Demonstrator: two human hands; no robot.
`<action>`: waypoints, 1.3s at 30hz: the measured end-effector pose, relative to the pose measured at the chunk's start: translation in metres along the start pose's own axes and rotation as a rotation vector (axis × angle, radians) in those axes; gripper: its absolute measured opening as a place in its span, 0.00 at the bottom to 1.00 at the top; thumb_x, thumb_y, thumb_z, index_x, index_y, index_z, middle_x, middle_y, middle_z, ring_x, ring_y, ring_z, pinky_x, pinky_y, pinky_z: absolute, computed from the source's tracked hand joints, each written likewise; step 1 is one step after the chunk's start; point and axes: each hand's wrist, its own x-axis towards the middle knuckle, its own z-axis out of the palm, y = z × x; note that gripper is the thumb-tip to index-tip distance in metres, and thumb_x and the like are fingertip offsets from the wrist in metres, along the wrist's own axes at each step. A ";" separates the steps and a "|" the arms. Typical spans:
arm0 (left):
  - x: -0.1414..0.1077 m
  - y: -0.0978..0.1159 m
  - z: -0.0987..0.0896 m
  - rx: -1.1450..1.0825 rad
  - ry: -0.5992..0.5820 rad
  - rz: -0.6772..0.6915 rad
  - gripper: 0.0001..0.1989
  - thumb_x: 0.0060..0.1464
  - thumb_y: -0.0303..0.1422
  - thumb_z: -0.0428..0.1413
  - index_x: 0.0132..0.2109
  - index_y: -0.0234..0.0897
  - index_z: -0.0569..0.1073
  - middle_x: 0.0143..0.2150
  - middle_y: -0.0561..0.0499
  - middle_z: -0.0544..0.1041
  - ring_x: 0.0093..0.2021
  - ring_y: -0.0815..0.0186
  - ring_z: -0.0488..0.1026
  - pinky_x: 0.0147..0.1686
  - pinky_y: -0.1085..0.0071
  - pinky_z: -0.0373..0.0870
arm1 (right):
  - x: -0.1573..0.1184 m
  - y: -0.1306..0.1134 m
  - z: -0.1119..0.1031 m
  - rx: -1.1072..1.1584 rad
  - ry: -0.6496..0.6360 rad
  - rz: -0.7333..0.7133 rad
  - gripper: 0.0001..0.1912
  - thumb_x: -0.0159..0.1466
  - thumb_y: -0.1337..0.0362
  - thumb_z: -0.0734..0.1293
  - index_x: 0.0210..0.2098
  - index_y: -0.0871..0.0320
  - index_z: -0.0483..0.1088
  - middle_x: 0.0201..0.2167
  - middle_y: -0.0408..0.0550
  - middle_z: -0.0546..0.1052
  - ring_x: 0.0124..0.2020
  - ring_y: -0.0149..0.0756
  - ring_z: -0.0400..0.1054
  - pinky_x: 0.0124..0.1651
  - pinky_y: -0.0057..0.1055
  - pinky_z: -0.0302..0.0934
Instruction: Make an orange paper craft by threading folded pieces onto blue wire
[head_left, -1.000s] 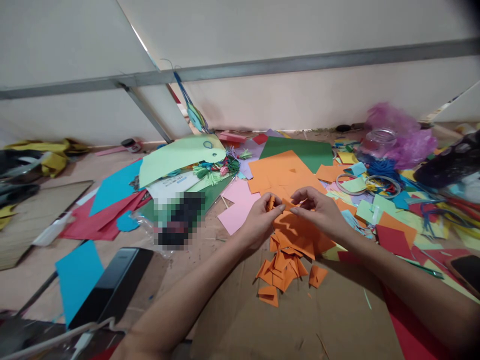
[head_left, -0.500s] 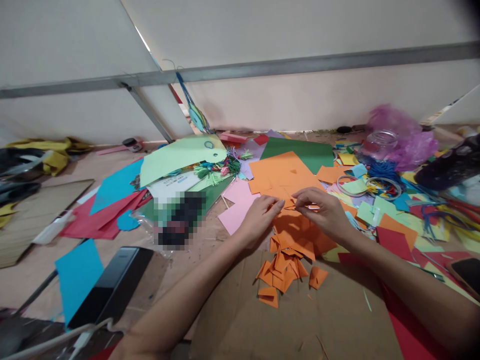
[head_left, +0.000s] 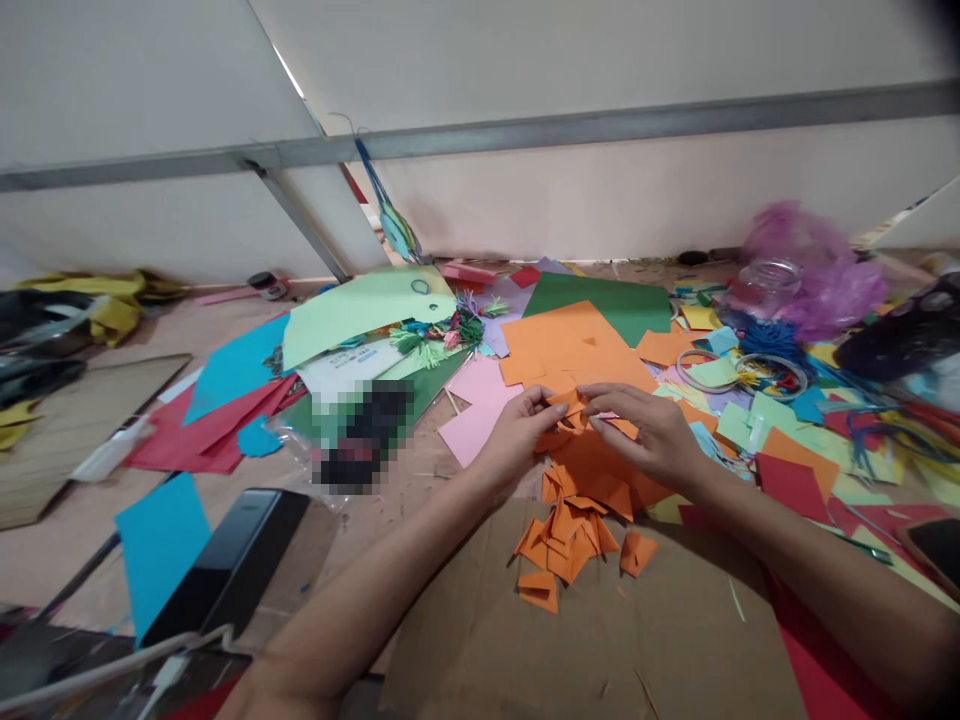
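Between my two hands is a small piece of orange paper (head_left: 568,406), partly covered by the fingers. My left hand (head_left: 525,425) pinches its left side with thumb and forefinger. On the other side, my right hand (head_left: 649,430) has its fingertips closed at the paper's right edge. Just below lies a heap of small folded orange paper pieces (head_left: 570,540), resting on a brown cardboard sheet (head_left: 480,620). Larger orange paper sheets (head_left: 559,335) lie behind the hands.
Left of my arm are a black power bank (head_left: 225,565) with a white cable, blue paper (head_left: 165,535) and red paper (head_left: 202,430). Coloured scraps, bangles (head_left: 776,375), a clear jar (head_left: 765,285) and a pink plastic bag (head_left: 832,280) crowd the right. A white wall (head_left: 562,200) stands behind.
The orange paper between my hands now shows more of its face, tilted up. My right hand's fingers have stretched a little further left over it. The heap below is unchanged.
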 end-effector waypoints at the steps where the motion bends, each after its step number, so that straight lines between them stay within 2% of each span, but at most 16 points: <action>1: 0.000 0.000 0.000 -0.017 0.000 -0.018 0.17 0.44 0.42 0.68 0.33 0.35 0.72 0.29 0.53 0.73 0.28 0.72 0.68 0.28 0.76 0.62 | 0.000 0.000 0.000 -0.009 0.005 0.006 0.06 0.68 0.69 0.65 0.41 0.54 0.74 0.50 0.53 0.81 0.50 0.40 0.77 0.52 0.35 0.71; 5: -0.001 -0.004 0.000 -0.042 -0.018 -0.112 0.17 0.46 0.44 0.66 0.35 0.37 0.72 0.27 0.55 0.70 0.24 0.73 0.66 0.23 0.78 0.56 | 0.000 0.000 0.002 -0.018 0.044 0.056 0.05 0.67 0.69 0.66 0.40 0.54 0.72 0.45 0.52 0.81 0.47 0.41 0.77 0.47 0.35 0.71; 10: -0.002 -0.006 0.002 -0.073 -0.049 -0.156 0.19 0.46 0.46 0.67 0.33 0.36 0.71 0.25 0.54 0.69 0.25 0.72 0.65 0.24 0.78 0.58 | -0.001 0.000 0.003 0.035 0.065 0.188 0.06 0.67 0.66 0.66 0.43 0.55 0.72 0.38 0.48 0.81 0.37 0.37 0.77 0.40 0.32 0.71; 14: -0.004 -0.005 0.005 -0.061 -0.079 -0.150 0.20 0.45 0.47 0.67 0.34 0.36 0.72 0.25 0.55 0.69 0.25 0.73 0.63 0.24 0.78 0.56 | 0.001 0.000 0.002 0.125 0.080 0.336 0.06 0.68 0.63 0.65 0.38 0.55 0.74 0.31 0.45 0.80 0.31 0.35 0.74 0.35 0.30 0.67; 17: -0.005 -0.005 0.005 -0.037 -0.112 -0.166 0.20 0.47 0.48 0.66 0.35 0.36 0.72 0.29 0.53 0.73 0.24 0.74 0.63 0.22 0.78 0.55 | 0.003 -0.001 0.000 0.200 0.141 0.411 0.05 0.66 0.62 0.67 0.34 0.56 0.74 0.29 0.44 0.79 0.30 0.34 0.72 0.34 0.30 0.65; 23: -0.005 -0.005 0.004 -0.042 -0.173 -0.198 0.24 0.51 0.54 0.61 0.38 0.35 0.75 0.34 0.47 0.78 0.25 0.72 0.64 0.23 0.75 0.57 | 0.001 -0.005 0.003 0.239 0.160 0.368 0.03 0.64 0.64 0.69 0.35 0.56 0.76 0.30 0.44 0.80 0.30 0.34 0.73 0.34 0.30 0.65; 28: -0.005 -0.003 0.004 -0.032 -0.155 -0.220 0.19 0.47 0.47 0.66 0.34 0.35 0.75 0.31 0.50 0.75 0.28 0.71 0.67 0.28 0.75 0.58 | 0.001 -0.009 0.003 0.279 0.119 0.340 0.02 0.64 0.64 0.69 0.35 0.55 0.75 0.28 0.43 0.79 0.28 0.32 0.72 0.33 0.29 0.65; 34: -0.007 -0.003 0.003 -0.067 -0.175 -0.251 0.20 0.48 0.49 0.66 0.34 0.35 0.75 0.30 0.52 0.72 0.29 0.71 0.67 0.29 0.74 0.58 | 0.001 -0.007 0.002 0.293 0.059 0.340 0.03 0.64 0.64 0.69 0.34 0.55 0.75 0.27 0.42 0.79 0.28 0.32 0.71 0.32 0.28 0.63; 39: -0.009 -0.005 0.006 -0.067 -0.214 -0.218 0.19 0.44 0.44 0.70 0.32 0.34 0.74 0.27 0.54 0.70 0.28 0.72 0.68 0.27 0.76 0.56 | 0.000 -0.003 0.006 0.339 0.022 0.396 0.04 0.64 0.63 0.69 0.38 0.55 0.75 0.29 0.43 0.79 0.30 0.33 0.72 0.34 0.30 0.63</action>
